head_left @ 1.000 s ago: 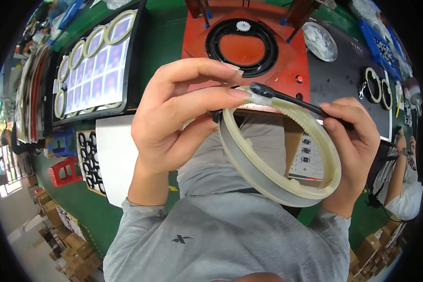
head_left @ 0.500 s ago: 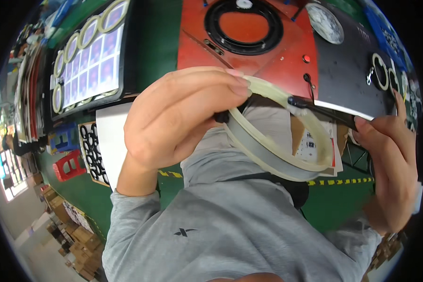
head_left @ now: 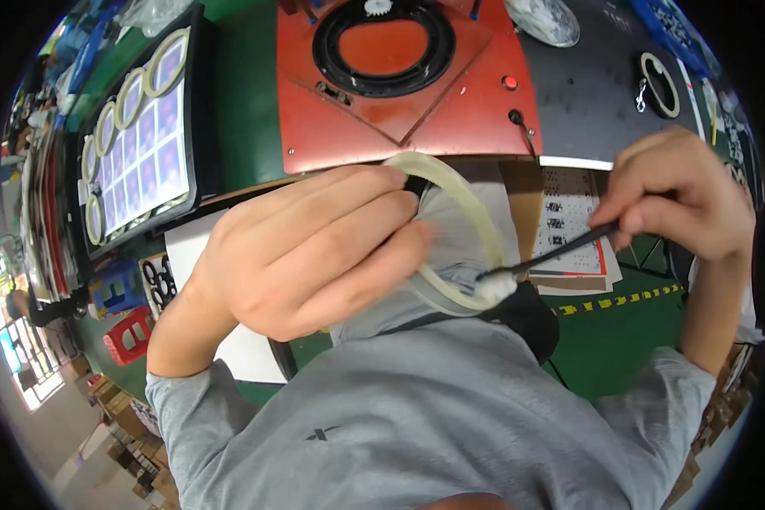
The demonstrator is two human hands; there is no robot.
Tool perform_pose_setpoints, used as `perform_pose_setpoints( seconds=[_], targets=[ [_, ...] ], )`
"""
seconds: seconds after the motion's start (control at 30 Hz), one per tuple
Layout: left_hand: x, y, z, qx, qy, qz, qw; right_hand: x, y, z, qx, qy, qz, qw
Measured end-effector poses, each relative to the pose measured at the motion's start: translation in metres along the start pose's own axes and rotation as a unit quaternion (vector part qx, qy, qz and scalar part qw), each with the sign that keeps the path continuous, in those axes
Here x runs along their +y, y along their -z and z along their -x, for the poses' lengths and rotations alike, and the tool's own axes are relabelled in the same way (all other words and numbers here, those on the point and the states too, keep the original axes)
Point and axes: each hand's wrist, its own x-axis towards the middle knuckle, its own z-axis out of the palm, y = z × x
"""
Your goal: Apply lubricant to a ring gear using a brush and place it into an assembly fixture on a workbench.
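Note:
My left hand (head_left: 314, 251) is closed round the left side of a pale yellow-green, translucent ring (head_left: 482, 217), which it holds tilted above my lap. A slim black stick (head_left: 565, 248) is pinched between the thumb and fingers of my right hand (head_left: 676, 200). The stick slants down to the left, and its far end lies at the ring's lower right part. A whitish, blurred tuft (head_left: 496, 287) shows beside that end; whether it belongs to the stick or the ring I cannot tell. My left fingers hide part of the ring.
Ahead stands a red machine panel (head_left: 484, 123) with a black oval frame (head_left: 440, 72) and a red button (head_left: 508, 82). A black-edged tray (head_left: 197, 153) with several similar rings lies left. Another ring (head_left: 673, 89) rests on the dark surface right. Printed sheets (head_left: 561, 191) lie below the panel's edge.
The ring has tilted and turned in my left hand. My right hand has risen and swung the stick, whose end went from the ring's upper side to its lower right.

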Motion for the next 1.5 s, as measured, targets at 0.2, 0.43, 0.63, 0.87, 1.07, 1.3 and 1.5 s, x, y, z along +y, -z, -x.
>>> perform_pose_setpoints(
  seconds=[0.2,0.43,0.63,0.87,1.07,1.3,1.5],
  targets=[
    [-0.015,0.013,0.028,0.026,0.109,0.013,0.994,0.098,-0.019,0.032,0.463,-0.081,-0.272,0.840],
    [-0.007,0.011,0.034,0.082,0.209,0.073,0.972,0.199,-0.030,0.018,0.647,-0.158,0.081,0.742],
    [-0.007,0.008,0.036,0.107,0.286,0.076,0.949,0.196,-0.042,0.008,0.641,-0.176,0.271,0.696],
    [-0.016,-0.004,0.032,0.168,0.458,0.160,0.858,0.084,-0.065,-0.057,0.647,-0.003,0.247,0.721],
    [-0.034,-0.050,0.007,0.279,0.530,0.360,0.715,0.029,-0.104,-0.129,0.453,0.153,0.299,0.826],
    [-0.060,-0.076,-0.002,0.327,0.564,0.255,0.714,0.033,-0.087,-0.164,0.403,0.088,0.368,0.833],
    [-0.068,-0.077,0.008,0.302,0.566,0.186,0.744,0.033,-0.051,-0.166,0.324,0.044,0.319,0.890]
  ],
)
